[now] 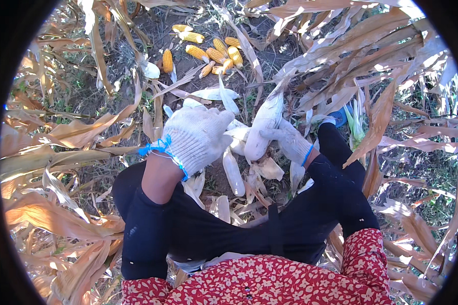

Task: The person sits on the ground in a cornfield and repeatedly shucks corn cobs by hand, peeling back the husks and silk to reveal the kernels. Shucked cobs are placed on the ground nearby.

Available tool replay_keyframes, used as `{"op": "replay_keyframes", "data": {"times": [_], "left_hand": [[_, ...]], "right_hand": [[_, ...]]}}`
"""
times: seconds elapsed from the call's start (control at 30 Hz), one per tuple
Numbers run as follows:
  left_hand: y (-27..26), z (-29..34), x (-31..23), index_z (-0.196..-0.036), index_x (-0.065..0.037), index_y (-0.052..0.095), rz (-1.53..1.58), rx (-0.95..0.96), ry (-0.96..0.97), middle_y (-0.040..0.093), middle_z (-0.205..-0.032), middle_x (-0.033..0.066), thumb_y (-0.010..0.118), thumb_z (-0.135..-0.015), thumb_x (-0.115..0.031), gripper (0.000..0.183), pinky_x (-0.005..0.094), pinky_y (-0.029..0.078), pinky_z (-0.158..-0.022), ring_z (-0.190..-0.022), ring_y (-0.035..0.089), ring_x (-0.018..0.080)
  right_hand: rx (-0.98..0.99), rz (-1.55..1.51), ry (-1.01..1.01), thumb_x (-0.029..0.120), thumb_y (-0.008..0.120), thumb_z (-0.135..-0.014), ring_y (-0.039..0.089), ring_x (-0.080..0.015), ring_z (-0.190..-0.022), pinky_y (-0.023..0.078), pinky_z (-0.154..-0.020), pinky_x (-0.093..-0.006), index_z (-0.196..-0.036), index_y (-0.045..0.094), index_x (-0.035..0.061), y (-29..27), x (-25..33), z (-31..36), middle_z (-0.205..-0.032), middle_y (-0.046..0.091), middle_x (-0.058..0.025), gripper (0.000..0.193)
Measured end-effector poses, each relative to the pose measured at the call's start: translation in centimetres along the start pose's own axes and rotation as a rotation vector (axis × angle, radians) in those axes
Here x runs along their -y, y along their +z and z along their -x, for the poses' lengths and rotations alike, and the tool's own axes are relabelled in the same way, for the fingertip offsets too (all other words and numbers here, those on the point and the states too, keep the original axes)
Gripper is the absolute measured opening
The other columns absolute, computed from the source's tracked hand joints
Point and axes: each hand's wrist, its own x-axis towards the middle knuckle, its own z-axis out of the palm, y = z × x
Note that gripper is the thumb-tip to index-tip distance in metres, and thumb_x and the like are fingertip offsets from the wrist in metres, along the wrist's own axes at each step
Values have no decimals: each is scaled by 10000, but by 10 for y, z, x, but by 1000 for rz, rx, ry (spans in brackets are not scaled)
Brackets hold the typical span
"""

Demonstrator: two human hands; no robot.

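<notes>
My right hand [292, 145], in a pale knitted glove, grips an ear of corn in its husk [265, 119]. The thumb lies across the ear, which tilts with its pointed tip away from me. To its left my left hand [198, 134], gloved too with blue thread at the cuff, is closed with its back turned up. Whatever its fingers hold, if anything, is hidden. Under and around my hands lie more pale husked ears, one long ear [233, 172] just in front of me and another ear [215, 94] beyond my left hand.
Several bare yellow corn cobs [218, 55] lie in a loose pile on the ground farther off. Dry corn stalks and leaves [361, 48] crowd both sides. My bent legs [229, 234] frame the near side, and a blue shoe [339, 117] shows at right.
</notes>
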Motion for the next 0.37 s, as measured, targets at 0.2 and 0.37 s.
{"op": "replay_keyframes", "data": {"times": [0.2, 0.37], "left_hand": [[21, -26, -12, -1165, -90, 653, 13, 81, -50, 700, -935, 155, 632, -893, -326, 361, 462, 533, -804, -907, 684, 341], [25, -48, -19, -1173, -94, 657, 98, 113, -168, 712, -945, 160, 621, -914, -409, 409, 453, 535, -815, -928, 691, 343]], "right_hand": [[204, -620, 121, 302, 723, -900, 609, -315, -1192, 497, -1035, -480, -1404, 430, 24, 9, 27, 45, -1250, 605, -154, 647], [191, -462, 81, 369, 747, -875, 564, -332, -1266, 467, -1081, -472, -1489, 362, 51, 10, -2, 31, -1318, 565, -154, 791]]}}
